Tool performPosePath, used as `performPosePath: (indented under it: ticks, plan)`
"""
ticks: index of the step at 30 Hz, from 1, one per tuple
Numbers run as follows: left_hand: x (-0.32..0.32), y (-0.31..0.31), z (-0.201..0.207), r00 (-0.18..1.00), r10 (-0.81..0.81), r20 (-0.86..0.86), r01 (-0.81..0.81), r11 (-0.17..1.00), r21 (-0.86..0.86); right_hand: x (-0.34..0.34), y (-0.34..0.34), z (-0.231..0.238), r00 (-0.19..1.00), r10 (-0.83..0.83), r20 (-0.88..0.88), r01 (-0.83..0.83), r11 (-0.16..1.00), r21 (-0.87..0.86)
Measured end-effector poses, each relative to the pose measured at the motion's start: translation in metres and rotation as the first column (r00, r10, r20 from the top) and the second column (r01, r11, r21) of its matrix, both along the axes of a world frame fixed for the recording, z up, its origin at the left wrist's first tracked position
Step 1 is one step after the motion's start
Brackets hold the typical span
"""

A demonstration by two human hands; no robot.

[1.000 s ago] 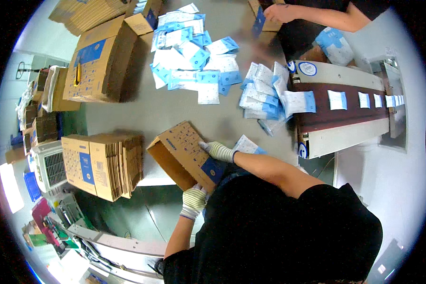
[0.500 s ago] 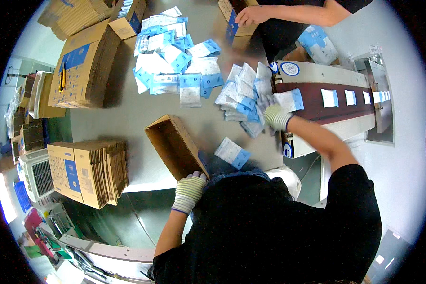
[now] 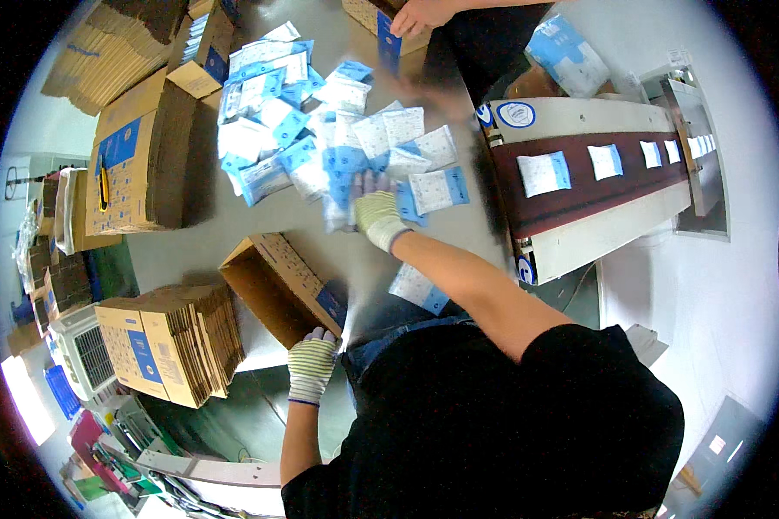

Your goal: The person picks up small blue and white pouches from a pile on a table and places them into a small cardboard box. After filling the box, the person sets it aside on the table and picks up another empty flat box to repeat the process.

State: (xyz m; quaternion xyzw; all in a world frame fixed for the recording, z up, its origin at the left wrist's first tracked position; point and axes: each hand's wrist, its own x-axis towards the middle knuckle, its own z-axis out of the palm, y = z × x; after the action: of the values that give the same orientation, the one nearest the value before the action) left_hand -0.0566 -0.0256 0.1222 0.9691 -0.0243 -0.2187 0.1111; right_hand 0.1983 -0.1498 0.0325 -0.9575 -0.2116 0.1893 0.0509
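Observation:
My left hand (image 3: pixel 312 365), in a striped knit glove, grips the near end of an open cardboard box (image 3: pixel 277 290) lying tilted toward the table's front edge. The box's dark inside shows no packets. My right hand (image 3: pixel 377 213), gloved alike, lies with fingers stretched over the near side of a heap of white-and-blue packets (image 3: pixel 260 91). Packets under and around its fingers are smeared by motion. One loose packet (image 3: pixel 418 287) sits by the table edge, partly below my right forearm.
A conveyor belt (image 3: pixel 545 208) at the right carries a row of packets. Flattened cartons (image 3: pixel 160 346) stand at the left, with another carton stack (image 3: pixel 134 156) behind bearing a yellow cutter (image 3: pixel 104 186). Another person's hand (image 3: pixel 420 16) touches a box (image 3: pixel 368 13) at the far side.
My right hand has moved left from the belt's end, and the packets there have slid into the heap. My left hand stays on the box. The view has shifted slightly.

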Motion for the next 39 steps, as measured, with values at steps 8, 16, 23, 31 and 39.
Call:
performPosePath:
  ticks: [8,16,23,31,39]
  plan:
    - [-0.001,0.004,-0.003,0.996,0.049,0.074,-0.047,0.998,-0.03,0.088,-0.029,0.04,0.811,0.48,-0.335,-0.205,0.769,0.606]
    - [0.01,0.0,-0.001,0.989,0.033,0.146,-0.033,0.999,-0.005,0.073,-0.139,-0.001,0.893,0.396,0.214,-0.382,0.918,-0.108]
    - [0.008,-0.003,-0.003,0.988,0.058,0.144,-0.061,0.998,0.019,0.139,-0.209,0.07,0.94,0.326,0.098,-0.329,0.944,0.022]
    - [0.007,-0.003,-0.003,0.986,0.063,0.156,-0.065,0.998,0.009,0.062,-0.192,0.018,0.937,0.325,-0.127,-0.348,0.895,-0.278]
    - [0.009,-0.005,0.001,0.99,0.079,0.114,-0.085,0.995,0.047,0.045,-0.139,0.029,0.96,0.219,-0.177,-0.234,0.969,-0.072]
